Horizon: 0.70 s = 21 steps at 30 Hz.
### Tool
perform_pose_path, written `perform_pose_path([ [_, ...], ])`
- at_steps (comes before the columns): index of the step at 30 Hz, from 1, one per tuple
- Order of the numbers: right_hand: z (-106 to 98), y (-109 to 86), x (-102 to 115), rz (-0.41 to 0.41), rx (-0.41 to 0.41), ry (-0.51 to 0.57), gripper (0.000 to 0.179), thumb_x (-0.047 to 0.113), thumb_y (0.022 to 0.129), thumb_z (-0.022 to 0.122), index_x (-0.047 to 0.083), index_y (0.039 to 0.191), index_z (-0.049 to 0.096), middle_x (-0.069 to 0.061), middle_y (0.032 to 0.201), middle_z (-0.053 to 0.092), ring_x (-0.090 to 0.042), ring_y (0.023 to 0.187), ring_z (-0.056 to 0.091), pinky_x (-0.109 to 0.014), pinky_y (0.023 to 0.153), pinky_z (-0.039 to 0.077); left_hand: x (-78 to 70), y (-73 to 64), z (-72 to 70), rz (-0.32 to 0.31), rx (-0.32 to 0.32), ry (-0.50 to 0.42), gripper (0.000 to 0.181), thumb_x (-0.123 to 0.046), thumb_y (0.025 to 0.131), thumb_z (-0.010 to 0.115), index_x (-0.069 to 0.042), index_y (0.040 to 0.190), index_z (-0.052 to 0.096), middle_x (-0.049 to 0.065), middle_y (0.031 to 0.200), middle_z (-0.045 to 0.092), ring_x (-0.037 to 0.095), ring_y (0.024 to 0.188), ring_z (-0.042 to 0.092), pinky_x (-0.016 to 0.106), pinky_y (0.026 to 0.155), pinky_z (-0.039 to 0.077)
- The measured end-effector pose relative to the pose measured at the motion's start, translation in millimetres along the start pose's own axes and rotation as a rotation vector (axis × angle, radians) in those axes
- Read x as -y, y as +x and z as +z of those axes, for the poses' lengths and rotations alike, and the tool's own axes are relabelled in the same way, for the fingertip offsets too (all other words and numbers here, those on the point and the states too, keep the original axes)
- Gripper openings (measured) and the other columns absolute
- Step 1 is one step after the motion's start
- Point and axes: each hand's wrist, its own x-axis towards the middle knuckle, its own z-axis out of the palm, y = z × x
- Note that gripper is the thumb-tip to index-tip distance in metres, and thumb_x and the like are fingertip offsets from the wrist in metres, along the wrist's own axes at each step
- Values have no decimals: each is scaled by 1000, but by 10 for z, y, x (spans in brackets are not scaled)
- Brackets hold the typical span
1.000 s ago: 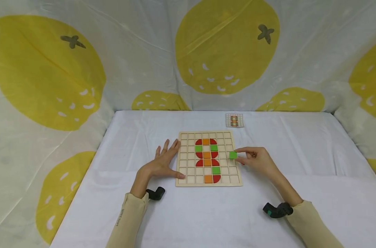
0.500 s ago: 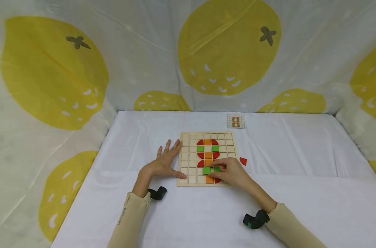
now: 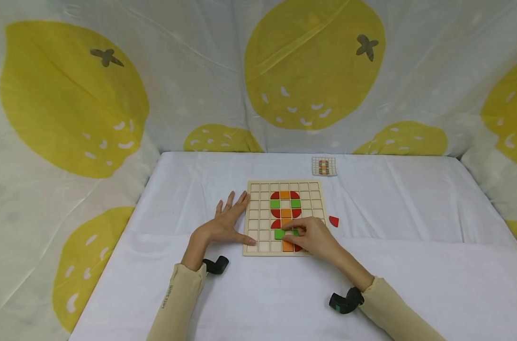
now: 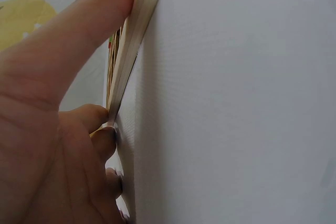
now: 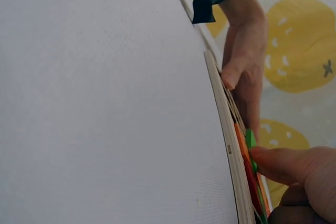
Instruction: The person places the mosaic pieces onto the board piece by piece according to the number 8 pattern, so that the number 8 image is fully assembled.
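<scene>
On the white cloth lies a wooden grid board (image 3: pixel 264 235) with red quarter-round, orange and green square tiles in its middle columns. My right hand (image 3: pixel 314 237) pinches a green square tile (image 3: pixel 279 234) between thumb and forefinger, over the board's lower middle. In the right wrist view this green tile (image 5: pixel 251 142) stands tilted above the board, at the thumb tip. My left hand (image 3: pixel 222 229) spreads along the board's left side, thumb on the lower left corner and fingertips at the upper left edge. The right hand covers part of the lower right tiles.
A loose red quarter-round tile (image 3: pixel 334 221) lies just right of the board. Behind the board is a small card (image 3: pixel 324 166) printed with a grid and a coloured pattern. A lemon-print cloth (image 3: pixel 314 61) hangs at the back and sides.
My right hand has carried the green tile from the board's right edge leftward to the lower middle columns. The red tile beside the board is uncovered. The left hand stays in place.
</scene>
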Motion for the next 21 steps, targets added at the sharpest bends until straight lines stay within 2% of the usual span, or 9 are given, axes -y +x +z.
perform_pose_path([
  [16, 81, 56, 72, -31, -14, -98, 19, 25, 88, 84, 17, 105, 83, 8, 54, 35, -5, 52, 33, -19, 52, 22, 10, 14, 4, 0, -3, 2, 136, -54, 74, 89, -12, 168, 0, 9, 176, -5, 39, 161, -19, 65, 127, -13],
  [21, 40, 21, 81, -12, 5, -55, 23, 27, 89, 83, 17, 109, 82, 6, 55, 35, -7, 51, 33, -20, 51, 22, -5, 2, 7, -4, -3, 2, 135, -53, 74, 90, -12, 168, 1, 9, 176, -5, 38, 161, -19, 65, 127, -12],
])
